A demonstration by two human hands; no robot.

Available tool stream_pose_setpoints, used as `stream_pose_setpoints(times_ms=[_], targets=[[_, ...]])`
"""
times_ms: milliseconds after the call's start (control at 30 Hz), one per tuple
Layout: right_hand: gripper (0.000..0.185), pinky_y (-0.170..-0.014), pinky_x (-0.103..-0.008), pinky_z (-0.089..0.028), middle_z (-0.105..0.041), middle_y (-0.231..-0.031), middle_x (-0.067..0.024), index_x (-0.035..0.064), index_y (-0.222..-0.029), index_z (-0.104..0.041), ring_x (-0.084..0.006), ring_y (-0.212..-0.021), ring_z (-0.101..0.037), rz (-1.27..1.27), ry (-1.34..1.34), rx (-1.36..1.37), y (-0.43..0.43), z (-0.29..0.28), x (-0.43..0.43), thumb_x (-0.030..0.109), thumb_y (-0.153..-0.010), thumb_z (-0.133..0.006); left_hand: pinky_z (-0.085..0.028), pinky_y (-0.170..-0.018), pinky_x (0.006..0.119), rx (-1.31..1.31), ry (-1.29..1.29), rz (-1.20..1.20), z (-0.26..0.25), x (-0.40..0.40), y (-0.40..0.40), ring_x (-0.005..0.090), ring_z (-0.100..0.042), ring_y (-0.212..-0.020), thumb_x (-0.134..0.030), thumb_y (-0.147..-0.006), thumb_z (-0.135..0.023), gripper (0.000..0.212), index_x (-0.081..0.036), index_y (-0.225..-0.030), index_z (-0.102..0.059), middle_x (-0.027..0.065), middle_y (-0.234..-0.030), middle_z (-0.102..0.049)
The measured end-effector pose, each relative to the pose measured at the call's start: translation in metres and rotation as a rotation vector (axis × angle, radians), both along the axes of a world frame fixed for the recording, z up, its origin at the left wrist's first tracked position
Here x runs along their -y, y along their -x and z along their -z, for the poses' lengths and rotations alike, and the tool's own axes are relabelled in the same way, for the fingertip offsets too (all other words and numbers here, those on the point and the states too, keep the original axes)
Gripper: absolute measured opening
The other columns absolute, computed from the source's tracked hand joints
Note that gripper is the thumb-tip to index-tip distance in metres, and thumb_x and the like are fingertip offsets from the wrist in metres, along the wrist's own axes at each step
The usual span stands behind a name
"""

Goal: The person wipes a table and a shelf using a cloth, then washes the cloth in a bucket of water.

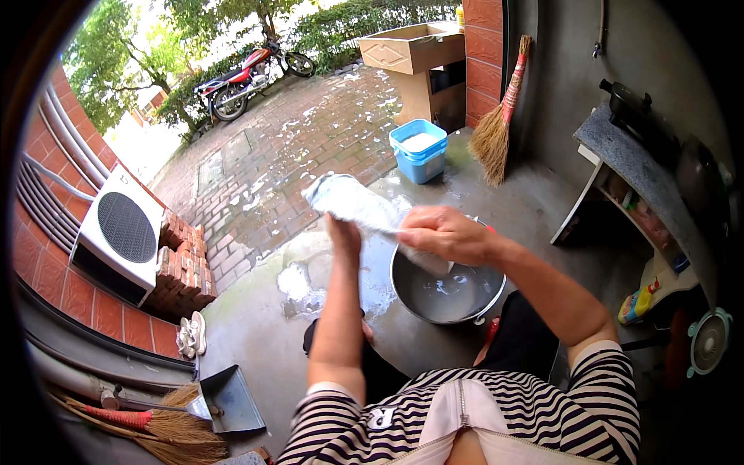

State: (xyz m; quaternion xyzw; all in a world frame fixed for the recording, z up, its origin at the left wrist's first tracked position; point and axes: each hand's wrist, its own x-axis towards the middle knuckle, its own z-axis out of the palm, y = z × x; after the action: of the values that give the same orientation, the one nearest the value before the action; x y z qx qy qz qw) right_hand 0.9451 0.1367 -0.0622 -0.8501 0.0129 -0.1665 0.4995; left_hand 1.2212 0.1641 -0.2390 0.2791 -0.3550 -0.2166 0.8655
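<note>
A wet, light-coloured cloth (363, 203) is stretched between my two hands, above the wet floor and the left rim of a round metal basin (447, 290). My right hand (444, 235) is closed around the cloth, over the basin's upper part, and a blurred end of the cloth hangs below it. My left hand (344, 232) is raised under the cloth's left part; the cloth hides most of its fingers, so its grip cannot be made out. Greyish water stands in the basin, which rests on the floor between my knees.
A blue square bucket (419, 152) stands beyond the basin, near an upright straw broom (494, 131). To the right is a stone-topped shelf unit (645, 163) with a yellow bottle (636, 303). At lower left lie a dustpan (235, 401), another broom (174, 430) and white shoes (195, 334).
</note>
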Motion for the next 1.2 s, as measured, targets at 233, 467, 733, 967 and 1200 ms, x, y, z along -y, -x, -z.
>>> stream_pose_setpoints(times_ms=[233, 467, 733, 967, 1200], targets=[[0.087, -0.101, -0.047, -0.036, -0.037, -0.129, -0.0254, 0.0065, -0.143, -0.01, -0.0365, -0.12, -0.041, -0.059, -1.623, 0.582, -0.082, 0.094, 0.035, 0.058, -0.086, -0.05, -0.032, -0.099, 0.032, -0.631, -0.192, 0.369, 0.027, 0.008, 0.154, 0.0209, -0.041, -0.118, -0.036, -0.093, -0.043, 0.051, -0.004, -0.132, -0.037, 0.0093, -0.128, -0.043], [0.023, -0.07, -0.0392, -0.049, -0.063, -0.079, -0.0122, 0.0052, -0.094, -0.056, -0.0274, -0.077, -0.062, 1.271, -0.143, 0.307, -0.118, 0.099, 0.118, 0.026, -0.084, -0.057, -0.035, -0.093, 0.026, -0.592, -0.282, 0.681, -0.063, -0.047, 0.226, 0.0159, -0.043, -0.11, -0.026, -0.096, -0.04, 0.038, -0.006, -0.128, -0.041, 0.0078, -0.119, -0.045], [0.016, -0.086, -0.0434, -0.039, -0.065, -0.079, -0.0102, 0.0108, -0.08, -0.069, -0.0223, -0.087, -0.057, 0.749, 1.48, -0.344, -0.071, 0.152, 0.128, 0.02, -0.08, -0.056, -0.039, -0.077, 0.02, -0.491, -0.345, 0.616, -0.087, -0.016, 0.274, 0.0093, -0.045, -0.087, -0.02, -0.097, -0.043, 0.018, -0.01, -0.111, -0.049, 0.0026, -0.095, -0.045], [0.058, -0.056, -0.0296, -0.049, -0.059, -0.083, -0.011, 0.0, -0.103, -0.054, -0.0195, -0.068, -0.063, 0.823, -1.272, 0.653, -0.083, 0.154, 0.129, 0.056, -0.089, -0.047, -0.04, -0.077, 0.022, -0.47, -0.282, 0.644, -0.089, 0.006, 0.247, 0.0087, -0.047, -0.087, -0.031, -0.098, -0.04, 0.03, -0.013, -0.121, -0.047, -0.0006, -0.102, -0.048], [0.086, -0.1, -0.0344, -0.033, -0.045, -0.125, -0.0187, -0.0084, -0.141, -0.005, -0.0253, -0.117, -0.044, 0.547, -0.43, 0.166, -0.049, 0.113, 0.009, 0.031, -0.087, -0.059, -0.033, -0.101, 0.028, -1.027, 0.74, 1.142, 0.009, 0.04, 0.172, 0.0206, -0.04, -0.121, -0.037, -0.097, -0.042, 0.059, 0.0, -0.14, -0.027, 0.0098, -0.134, -0.038]])
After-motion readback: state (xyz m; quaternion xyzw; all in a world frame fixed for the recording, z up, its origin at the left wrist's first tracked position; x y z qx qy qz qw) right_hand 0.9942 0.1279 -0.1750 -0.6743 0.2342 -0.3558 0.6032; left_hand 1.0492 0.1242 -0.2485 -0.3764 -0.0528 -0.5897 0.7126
